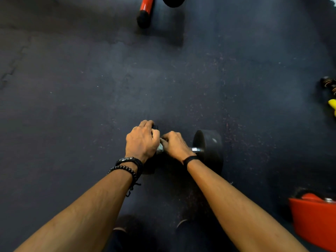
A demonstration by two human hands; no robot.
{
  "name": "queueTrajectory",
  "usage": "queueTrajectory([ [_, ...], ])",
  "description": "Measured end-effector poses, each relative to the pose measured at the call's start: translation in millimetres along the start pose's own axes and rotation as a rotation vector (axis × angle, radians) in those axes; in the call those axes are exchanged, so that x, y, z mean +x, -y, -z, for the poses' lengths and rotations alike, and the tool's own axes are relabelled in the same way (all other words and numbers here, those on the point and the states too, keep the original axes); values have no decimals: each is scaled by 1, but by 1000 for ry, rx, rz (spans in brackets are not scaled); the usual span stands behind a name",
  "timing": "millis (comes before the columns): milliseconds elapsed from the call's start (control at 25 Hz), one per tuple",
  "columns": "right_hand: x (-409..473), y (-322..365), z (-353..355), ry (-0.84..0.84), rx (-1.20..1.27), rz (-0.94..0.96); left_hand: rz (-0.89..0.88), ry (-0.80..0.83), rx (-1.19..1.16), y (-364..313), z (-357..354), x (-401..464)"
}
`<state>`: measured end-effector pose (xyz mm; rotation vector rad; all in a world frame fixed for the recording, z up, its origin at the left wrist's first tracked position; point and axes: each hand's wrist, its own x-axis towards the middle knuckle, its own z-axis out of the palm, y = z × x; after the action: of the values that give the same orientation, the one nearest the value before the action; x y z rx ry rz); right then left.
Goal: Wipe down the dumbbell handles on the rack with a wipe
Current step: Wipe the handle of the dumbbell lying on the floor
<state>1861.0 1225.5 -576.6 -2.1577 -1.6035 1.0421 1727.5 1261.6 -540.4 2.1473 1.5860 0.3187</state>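
A black dumbbell (209,148) lies on the dark rubber floor just in front of me. A short piece of its chrome handle (196,149) shows beside the right head. My right hand (174,145) is curled round the handle, with a pale crumpled wipe (160,147) showing at its thumb side. My left hand (141,140) grips the dumbbell's left head from above, fingers curled over its far edge. That head is mostly hidden under the hand and wrist. The two hands touch at the knuckles.
A red and black frame leg (145,11) and a black weight (173,0) stand at the far top. A red piece of equipment (312,219) sits at the lower right. Small yellow and dark weights (331,104) lie at the right edge. My shoes (181,224) are below.
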Motion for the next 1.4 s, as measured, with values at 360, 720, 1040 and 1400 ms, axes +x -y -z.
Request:
queueTrajectory([
  [360, -69, 12, -41, -176, -649, 232, 18, 4, -51, 3, -2, -1],
  [720, -74, 7, -38, -169, -599, -72, 22, 3, -51, 4, -4, 3],
  [1040, -85, -7, -38, -315, -486, -162, 38, -11, -55, 5, -1, 2],
  [1400, -82, 3, -76, -489, -77, -238, 83, -59, -67, 3, -5, 7],
])
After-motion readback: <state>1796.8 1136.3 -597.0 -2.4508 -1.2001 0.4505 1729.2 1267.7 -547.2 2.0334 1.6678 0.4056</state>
